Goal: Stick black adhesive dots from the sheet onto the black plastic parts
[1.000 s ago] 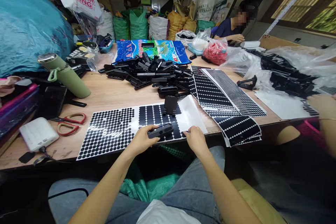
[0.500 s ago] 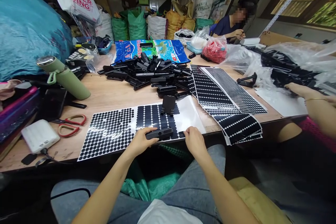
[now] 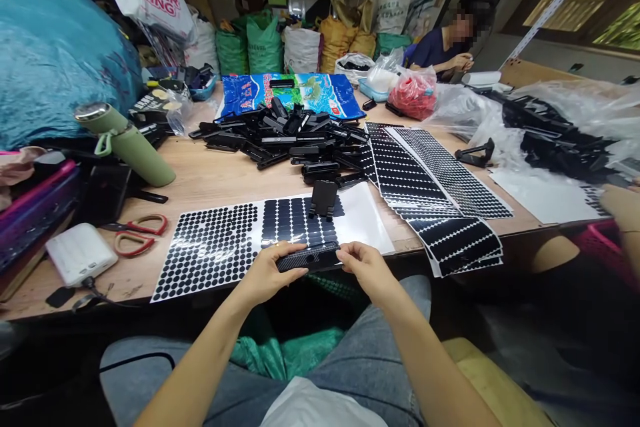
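Note:
My left hand (image 3: pixel 270 273) is closed round the left end of a long black plastic piece (image 3: pixel 305 258) with a woven-looking pattern and a round hole. The piece is held level above the front edge of a sticker sheet (image 3: pixel 207 247) of black dots and rounded strips. My right hand (image 3: pixel 364 265) pinches at the piece's right end; a black sticker seems to be between its fingertips, mostly hidden. Just behind, a black bracket with a flat plate (image 3: pixel 324 198) stands on the sheet.
A heap of black plastic pieces (image 3: pixel 295 137) lies behind the sheet. More sticker sheets (image 3: pixel 425 180) overhang the table edge at right. Left are red-handled scissors (image 3: pixel 140 233), a white power bank (image 3: pixel 81 253) and a green bottle (image 3: pixel 133 147). A co-worker's arm (image 3: pixel 623 213) reaches in at right.
My right hand has lifted from the sheet's front edge, where it pinched a black sticker, to the right end of the black piece. My left hand has tilted the piece slightly.

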`<state>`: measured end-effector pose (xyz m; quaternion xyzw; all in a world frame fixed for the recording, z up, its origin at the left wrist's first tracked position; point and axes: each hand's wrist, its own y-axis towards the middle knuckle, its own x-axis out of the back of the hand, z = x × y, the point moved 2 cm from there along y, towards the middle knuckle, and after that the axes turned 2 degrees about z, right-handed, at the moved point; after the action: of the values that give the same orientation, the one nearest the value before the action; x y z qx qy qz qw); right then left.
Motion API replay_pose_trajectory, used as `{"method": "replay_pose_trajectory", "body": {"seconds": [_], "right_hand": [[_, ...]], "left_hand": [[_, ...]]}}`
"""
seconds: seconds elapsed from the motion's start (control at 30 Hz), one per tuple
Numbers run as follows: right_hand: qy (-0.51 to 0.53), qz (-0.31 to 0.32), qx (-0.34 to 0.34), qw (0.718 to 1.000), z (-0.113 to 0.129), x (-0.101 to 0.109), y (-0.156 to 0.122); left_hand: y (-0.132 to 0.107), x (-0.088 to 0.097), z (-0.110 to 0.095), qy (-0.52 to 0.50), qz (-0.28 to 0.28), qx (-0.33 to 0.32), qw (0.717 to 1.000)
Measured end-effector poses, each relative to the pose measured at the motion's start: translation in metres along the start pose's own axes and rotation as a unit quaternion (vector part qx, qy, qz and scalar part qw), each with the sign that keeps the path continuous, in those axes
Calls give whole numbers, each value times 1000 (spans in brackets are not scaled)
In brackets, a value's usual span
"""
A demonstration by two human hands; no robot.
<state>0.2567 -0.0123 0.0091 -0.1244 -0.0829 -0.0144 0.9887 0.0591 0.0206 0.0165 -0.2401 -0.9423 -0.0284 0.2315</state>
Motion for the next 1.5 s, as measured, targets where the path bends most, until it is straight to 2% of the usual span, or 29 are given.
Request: {"method": "replay_pose_trajectory", "body": {"seconds": [0.13,0.47,0.73,0.83,0.93,1.0,1.1,1.17,1.2,1.23,1.27,1.33,1.37,1.43,1.5], "right_hand": [[-39,-9,7,999,-3,1,-2],[-81,-31,40,995,6,1,-8],[-116,-56,41,991,11,-2,-15],[-89,-89,48,991,8,-6,-13],[11,-122,40,992,-2,-12,-9],[69,-88,22,993,-11,-17,-6],[65,7,-7,998,-24,-24,-6],[26,24,-30,999,-30,-27,-9],[8,22,-42,999,-32,-28,-11],[-8,20,-51,998,-33,-28,-13],[-20,25,-57,998,-34,-30,-14],[-33,42,-54,997,-33,-34,-16],[-39,47,-47,997,-33,-36,-17],[-55,41,-36,997,-39,-41,-15],[-62,29,-41,997,-51,-45,-10]], "left_hand": [[-1,0,-1,33,-9,-20,999],[-3,-2,1,49,-1,-23,999],[-5,-2,-4,43,1,-32,999],[-4,-4,-5,25,-6,-27,999],[-11,-6,-6,1,-3,-7,1000],[-20,-5,-5,-2,13,12,1000],[-25,6,3,30,87,35,995],[-8,25,11,68,114,37,990],[10,37,17,92,85,37,991],[32,51,23,127,40,44,990],[58,67,30,171,-34,59,983],[113,95,42,289,-163,74,940],[139,106,47,344,-196,73,916],[183,123,57,365,-210,65,905],[211,134,65,369,-206,54,904]]}}
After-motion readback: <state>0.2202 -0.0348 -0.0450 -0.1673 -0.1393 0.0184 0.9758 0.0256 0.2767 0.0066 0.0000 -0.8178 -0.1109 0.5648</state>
